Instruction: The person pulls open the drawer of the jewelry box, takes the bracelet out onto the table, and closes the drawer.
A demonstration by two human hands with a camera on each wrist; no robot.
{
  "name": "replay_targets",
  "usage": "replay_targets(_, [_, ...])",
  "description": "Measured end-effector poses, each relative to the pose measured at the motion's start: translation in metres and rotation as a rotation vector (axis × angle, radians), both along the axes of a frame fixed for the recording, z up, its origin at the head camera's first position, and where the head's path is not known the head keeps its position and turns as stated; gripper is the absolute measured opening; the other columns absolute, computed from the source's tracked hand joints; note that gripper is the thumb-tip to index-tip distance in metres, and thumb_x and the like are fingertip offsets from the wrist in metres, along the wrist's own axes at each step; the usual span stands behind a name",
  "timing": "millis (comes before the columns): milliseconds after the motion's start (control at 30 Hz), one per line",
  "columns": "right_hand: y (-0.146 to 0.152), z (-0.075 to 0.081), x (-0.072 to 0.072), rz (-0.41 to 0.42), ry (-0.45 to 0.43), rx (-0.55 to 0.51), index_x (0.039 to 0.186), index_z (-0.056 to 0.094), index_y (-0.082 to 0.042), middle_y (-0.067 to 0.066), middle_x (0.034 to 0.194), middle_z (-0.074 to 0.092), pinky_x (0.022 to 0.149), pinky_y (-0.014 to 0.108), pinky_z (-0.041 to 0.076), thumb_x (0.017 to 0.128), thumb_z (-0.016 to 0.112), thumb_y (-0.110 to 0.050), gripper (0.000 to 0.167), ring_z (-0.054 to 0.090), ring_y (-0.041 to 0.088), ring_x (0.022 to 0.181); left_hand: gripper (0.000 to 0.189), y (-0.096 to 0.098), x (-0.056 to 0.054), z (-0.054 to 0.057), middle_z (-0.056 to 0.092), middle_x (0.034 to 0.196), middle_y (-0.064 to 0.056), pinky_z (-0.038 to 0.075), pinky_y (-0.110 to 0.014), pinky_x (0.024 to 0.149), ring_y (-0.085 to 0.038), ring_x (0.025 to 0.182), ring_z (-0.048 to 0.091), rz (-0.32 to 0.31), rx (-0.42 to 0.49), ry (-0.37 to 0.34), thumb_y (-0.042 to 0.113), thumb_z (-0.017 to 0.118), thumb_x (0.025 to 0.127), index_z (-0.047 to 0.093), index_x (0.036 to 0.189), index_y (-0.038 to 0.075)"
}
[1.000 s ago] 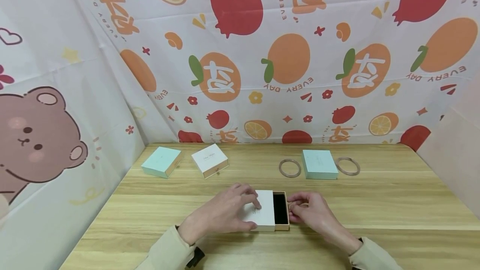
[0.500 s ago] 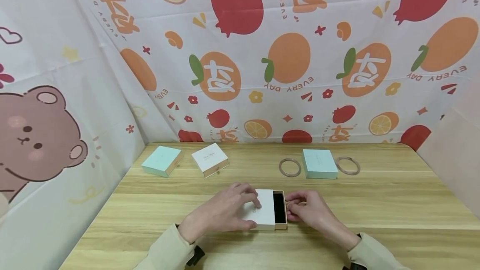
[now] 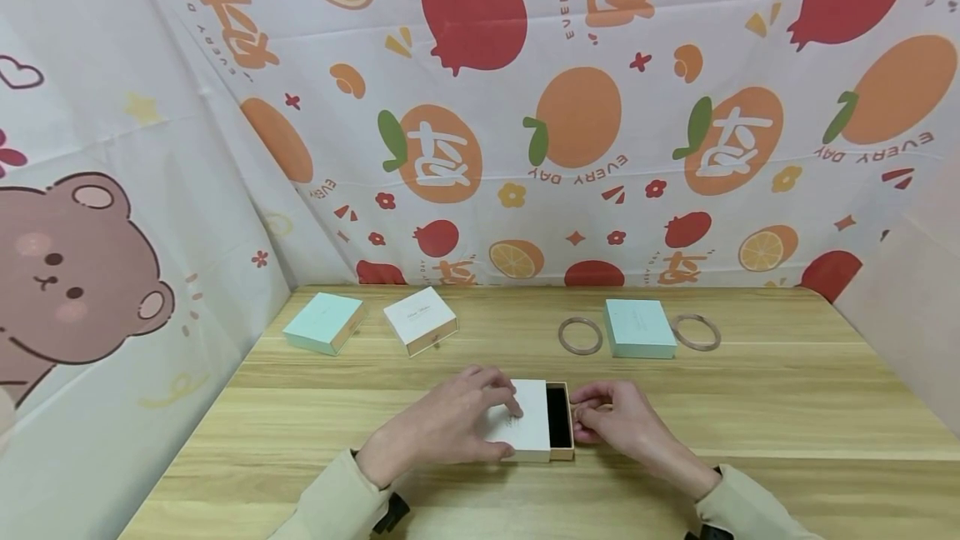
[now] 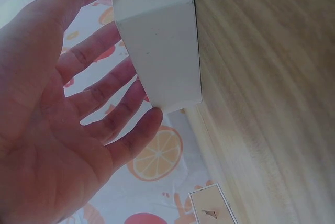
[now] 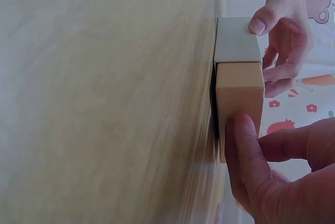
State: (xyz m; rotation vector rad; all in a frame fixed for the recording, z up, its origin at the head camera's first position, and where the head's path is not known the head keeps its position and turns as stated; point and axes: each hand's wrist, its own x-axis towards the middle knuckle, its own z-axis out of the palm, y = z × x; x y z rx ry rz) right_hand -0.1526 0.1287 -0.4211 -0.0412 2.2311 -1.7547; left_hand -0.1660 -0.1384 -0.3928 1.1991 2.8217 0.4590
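A white drawer-style gift box (image 3: 531,419) lies on the table, its tan drawer (image 3: 562,454) slid partly out to the right, showing a black lining. My left hand (image 3: 442,422) holds the white sleeve, thumb at the near edge and fingers over the top; in the left wrist view the fingertips touch the sleeve (image 4: 162,56). At the drawer's outer end, my right hand (image 3: 626,427) has thumb and fingers curled together. The right wrist view puts those fingertips against the drawer's end face (image 5: 238,96); any pull tab between them is hidden.
Toward the back left stand a mint box (image 3: 322,323) and another white box (image 3: 420,317). A second mint box (image 3: 639,327) sits at the back right, between a left bangle (image 3: 560,337) and a right bangle (image 3: 716,338). Printed cloth (image 3: 495,140) hangs behind the table.
The drawer has gone slightly further into the sleeve, and my right hand has shifted a little to the left with it. My left hand stays in place on the box.
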Motion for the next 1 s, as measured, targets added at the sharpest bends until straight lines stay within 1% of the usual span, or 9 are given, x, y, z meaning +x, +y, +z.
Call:
replay_targets(300, [-0.0005,-0.0006,-0.0005,0.013,-0.005,-0.01,0.116,0.064,0.013,0.016,0.094,0.07,0.073,0.03,0.063,0.095,0.059,0.006,0.022,0.071,0.017,0.079,0.033,0.0002,-0.0006,-0.0006,0.063,0.128,0.006,0.052,-0.037,0.1,-0.016,0.119,0.056,-0.005,0.01,-0.003,0.043,0.081,0.082,0.072,0.11,0.028])
replay_targets(533, [-0.0024,0.0006,-0.0014,0.011,-0.018,-0.035,0.116,0.064,0.014,0.016,0.093,0.068,0.074,0.031,0.063,0.093,0.062,0.009,0.024,0.072,0.017,0.079,0.033,0.0001,-0.0006,-0.0013,0.063,0.129,0.006,0.052,-0.038,0.1,-0.016,0.12,0.056,0.0,0.013,-0.005,0.043,0.081,0.082,0.072,0.11,0.029])
replay_targets(800, [-0.0047,0.0004,-0.0023,0.023,-0.024,-0.057,0.117,0.065,0.014,0.014,0.09,0.07,0.074,0.032,0.063,0.092,0.061,0.009,0.025,0.072,0.016,0.078,0.033,0.0004,-0.0004,-0.0006,0.063,0.13,0.006,0.052,-0.038,0.1,-0.016,0.121,0.055,0.002,0.014,-0.012,0.043,0.081,0.082,0.072,0.11,0.029])
replay_targets(1000, [-0.0074,0.0007,-0.003,0.033,-0.023,-0.047,0.117,0.065,0.013,0.013,0.088,0.072,0.074,0.031,0.063,0.093,0.06,0.006,0.025,0.072,0.015,0.079,0.033,0.0003,-0.0006,-0.0002,0.062,0.13,0.006,0.052,-0.037,0.1,-0.016,0.12,0.055,0.001,0.01,-0.011,0.043,0.081,0.083,0.072,0.111,0.028])
